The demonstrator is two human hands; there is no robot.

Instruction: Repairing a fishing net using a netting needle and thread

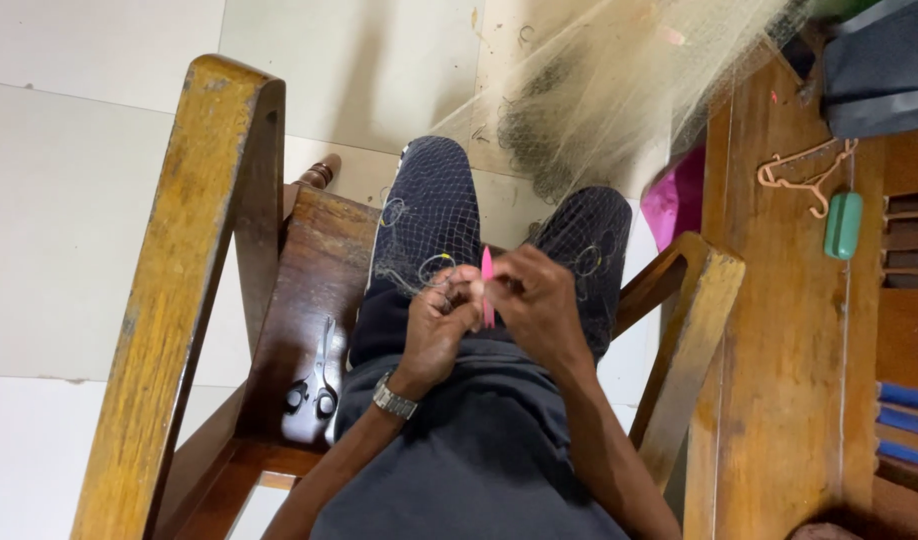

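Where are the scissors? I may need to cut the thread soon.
In the head view, the scissors lie on the wooden chair seat beside the person's left thigh, just left of the wristwatch.

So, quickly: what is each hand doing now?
Left hand: closed, pinching the fishing net.
Right hand: closed on the pink netting needle.

Scissors (315, 385) lie on the wooden chair (189, 300); a green hanger (842, 225) rests on the table (779, 380).

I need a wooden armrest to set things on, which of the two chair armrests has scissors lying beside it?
The left wooden armrest: black-handled scissors lie on the seat next to it; the right wooden armrest has none.
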